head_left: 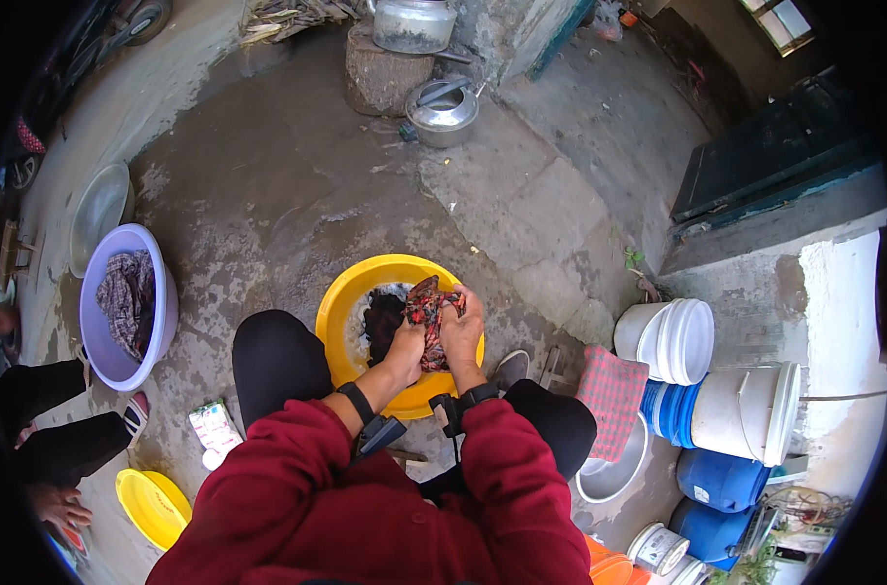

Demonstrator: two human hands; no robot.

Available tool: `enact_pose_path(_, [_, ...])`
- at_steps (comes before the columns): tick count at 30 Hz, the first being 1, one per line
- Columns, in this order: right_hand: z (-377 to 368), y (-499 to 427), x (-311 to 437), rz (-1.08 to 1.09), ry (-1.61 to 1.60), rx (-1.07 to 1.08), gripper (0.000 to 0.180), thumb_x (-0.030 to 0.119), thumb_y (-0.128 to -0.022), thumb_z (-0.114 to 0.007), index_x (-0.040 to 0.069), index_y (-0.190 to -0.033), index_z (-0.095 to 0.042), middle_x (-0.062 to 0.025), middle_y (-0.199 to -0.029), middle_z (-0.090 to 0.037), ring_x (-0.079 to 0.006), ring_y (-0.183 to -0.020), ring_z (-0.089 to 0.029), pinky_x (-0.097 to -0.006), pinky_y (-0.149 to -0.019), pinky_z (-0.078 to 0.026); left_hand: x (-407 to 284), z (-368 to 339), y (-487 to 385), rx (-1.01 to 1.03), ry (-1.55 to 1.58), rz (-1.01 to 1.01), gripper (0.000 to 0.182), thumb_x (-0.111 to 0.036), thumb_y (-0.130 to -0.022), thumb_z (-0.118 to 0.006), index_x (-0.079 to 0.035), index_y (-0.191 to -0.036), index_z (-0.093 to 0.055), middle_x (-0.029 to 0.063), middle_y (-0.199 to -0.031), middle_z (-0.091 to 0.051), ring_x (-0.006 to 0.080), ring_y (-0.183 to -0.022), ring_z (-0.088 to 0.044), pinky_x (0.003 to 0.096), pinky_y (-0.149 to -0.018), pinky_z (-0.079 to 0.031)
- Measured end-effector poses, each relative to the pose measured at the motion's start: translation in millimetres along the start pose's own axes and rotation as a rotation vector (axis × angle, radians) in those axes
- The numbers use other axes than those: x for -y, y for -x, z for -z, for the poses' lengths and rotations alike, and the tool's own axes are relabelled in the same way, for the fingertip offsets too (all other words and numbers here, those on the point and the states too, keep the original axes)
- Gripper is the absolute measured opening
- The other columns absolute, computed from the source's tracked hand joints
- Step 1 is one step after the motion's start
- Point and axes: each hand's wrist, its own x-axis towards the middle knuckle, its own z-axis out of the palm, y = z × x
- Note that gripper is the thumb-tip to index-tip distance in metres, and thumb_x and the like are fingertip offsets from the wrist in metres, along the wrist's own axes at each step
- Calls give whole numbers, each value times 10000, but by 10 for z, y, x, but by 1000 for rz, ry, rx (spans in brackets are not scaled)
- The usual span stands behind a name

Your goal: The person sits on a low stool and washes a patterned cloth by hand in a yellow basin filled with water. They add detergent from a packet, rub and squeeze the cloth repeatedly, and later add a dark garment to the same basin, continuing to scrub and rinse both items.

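Note:
A wet cloth patterned in red and black is bunched between my two hands above a yellow plastic basin. My left hand grips its lower left side, and my right hand clasps its right side, near the basin's right rim. Dark cloth lies in the basin to the left of my hands, with some suds or water around it. The basin stands on the floor between my knees.
On the left are a purple basin with patterned cloth, a translucent basin, a smaller yellow basin and a seated person's legs. Metal kettles stand ahead. White buckets and a checked cloth are at right.

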Motion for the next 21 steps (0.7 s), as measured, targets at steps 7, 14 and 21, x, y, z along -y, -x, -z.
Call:
enact_pose_path(7, [93, 529, 347, 199, 67, 254, 414, 277, -756, -763, 19, -1045, -617, -169, -1080, -592, -357, -1041, -514, -409, -931, -404, -264, 197, -102, 331, 222, 181, 500, -491, -999, -419, -63, -1216, -556, 116, -1137, -632, 251, -1019, -617, 396, -926, -507])
enact_pose_path(14, [122, -111, 204, -272, -68, 124, 500, 251, -787, -756, 19, -1185, -561, -144, -1055, -613, -302, -1003, -577, -391, -891, -450, -113, 3, 7, 167, -83, 17, 338, -276, -1020, -422, -42, -1223, -556, 94, -1082, -650, 193, -928, -650, 336, -859, -518])
enact_pose_path(21, [277, -80, -102, -673, -655, 596, 274, 110, -857, -650, -9, -1103, -652, -75, -964, -674, -159, -857, -621, -303, -800, -487, -258, 78, -40, 158, -357, 90, 357, -303, -966, -479, -25, -1147, -609, 99, -1038, -663, 177, -913, -646, 306, -832, -503])
